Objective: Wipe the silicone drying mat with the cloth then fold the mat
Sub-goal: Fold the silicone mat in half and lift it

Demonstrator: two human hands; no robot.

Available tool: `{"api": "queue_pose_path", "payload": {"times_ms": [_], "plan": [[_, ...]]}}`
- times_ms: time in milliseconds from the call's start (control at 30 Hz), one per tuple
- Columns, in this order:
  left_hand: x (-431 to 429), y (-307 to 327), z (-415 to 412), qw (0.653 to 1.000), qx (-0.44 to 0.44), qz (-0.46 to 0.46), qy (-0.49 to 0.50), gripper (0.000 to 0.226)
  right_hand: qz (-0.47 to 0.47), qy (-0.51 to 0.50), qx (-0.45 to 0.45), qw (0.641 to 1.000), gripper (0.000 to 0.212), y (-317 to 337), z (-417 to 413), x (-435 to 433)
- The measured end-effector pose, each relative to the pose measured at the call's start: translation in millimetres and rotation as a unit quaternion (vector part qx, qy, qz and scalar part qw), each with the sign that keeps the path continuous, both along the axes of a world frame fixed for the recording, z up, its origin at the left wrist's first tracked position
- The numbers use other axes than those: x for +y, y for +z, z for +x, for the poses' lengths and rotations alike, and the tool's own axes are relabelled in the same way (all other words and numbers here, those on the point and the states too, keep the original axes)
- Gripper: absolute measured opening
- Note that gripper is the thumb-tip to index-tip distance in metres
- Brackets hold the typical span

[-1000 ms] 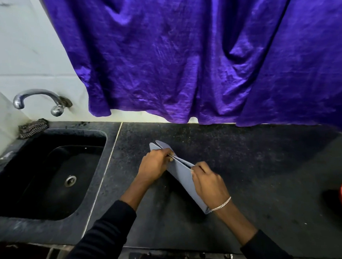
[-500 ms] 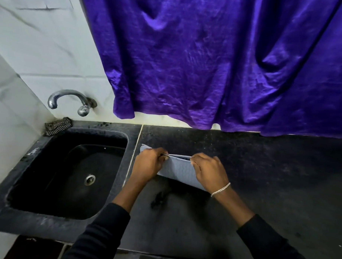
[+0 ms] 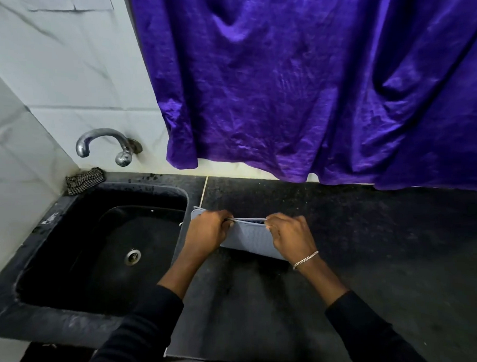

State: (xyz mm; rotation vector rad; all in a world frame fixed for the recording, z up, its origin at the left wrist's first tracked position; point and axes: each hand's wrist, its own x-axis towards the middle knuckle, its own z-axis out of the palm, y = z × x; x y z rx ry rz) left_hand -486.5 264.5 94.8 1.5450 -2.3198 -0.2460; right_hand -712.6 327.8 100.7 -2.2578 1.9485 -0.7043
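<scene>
Pinching the doubled grey silicone mat (image 3: 248,239) by its top edge with your left hand (image 3: 206,231) and right hand (image 3: 291,238) over the black countertop (image 3: 357,244), you seem mid-fold; next, square the edges and press flat.

Folded mat (image 3: 249,239) between both gripping hands

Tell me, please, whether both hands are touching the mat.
Touching. The head view shows the left hand and the right hand each pinching the upper edge of the mat, with fingers curled over it.
</scene>
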Motion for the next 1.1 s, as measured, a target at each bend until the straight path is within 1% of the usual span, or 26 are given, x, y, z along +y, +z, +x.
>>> {"api": "queue_pose_path", "payload": {"times_ms": [100, 167, 300, 467, 567, 667, 733, 833, 867, 900, 1000, 1067, 1100], "plan": [[3, -13, 4, 0.999, -0.024, 0.028, -0.01, 0.022, 0.052, -0.014, 0.012, 0.998, 0.017, -15, 4, 1], [5, -19, 4, 0.999, -0.046, 0.028, -0.005, 0.025, 0.062, -0.025, 0.025, 0.997, 0.017, -23, 5, 1], [8, -29, 5, 0.998, -0.046, 0.036, -0.012, 0.028, 0.067, -0.036, 0.032, 0.997, 0.017, -32, 7, 1], [10, -36, 7, 0.998, -0.064, 0.0, -0.011, 0.028, 0.079, -0.041, 0.039, 0.995, 0.017, -36, 9, -2], [10, -36, 9, 0.997, -0.077, -0.002, -0.024, 0.025, 0.075, -0.039, 0.015, 0.996, 0.015, -38, 8, -4], [10, -35, 11, 0.995, -0.093, -0.014, -0.035, 0.019, 0.076, -0.033, -0.045, 0.996, 0.016, -37, 7, -6], [13, -33, 11, 0.99, -0.129, -0.037, -0.052, 0.01, 0.081, -0.026, -0.088, 0.993, 0.019, -34, 6, -10], [16, -27, 7, 0.976, -0.187, -0.079, -0.081, 0.016, 0.076, -0.02, -0.118, 0.99, 0.013, -30, 5, -18], [16, -26, 7, 0.973, -0.184, -0.107, -0.089, 0.018, 0.078, -0.02, -0.113, 0.99, 0.013, -28, 6, -20], [15, -25, 8, 0.973, -0.169, -0.117, -0.101, 0.017, 0.079, -0.021, -0.106, 0.991, 0.015, -27, 7, -23], [17, -19, 10, 0.98, -0.12, -0.092, -0.128, 0.011, 0.082, -0.025, -0.101, 0.991, 0.022, -25, 11, -32], [18, -17, 12, 0.981, -0.122, -0.079, -0.126, 0.01, 0.092, -0.028, -0.103, 0.99, 0.025, -23, 16, -38], [18, -16, 13, 0.982, -0.128, -0.062, -0.123, 0.015, 0.095, -0.027, -0.101, 0.99, 0.026, -22, 18, -41]]}}
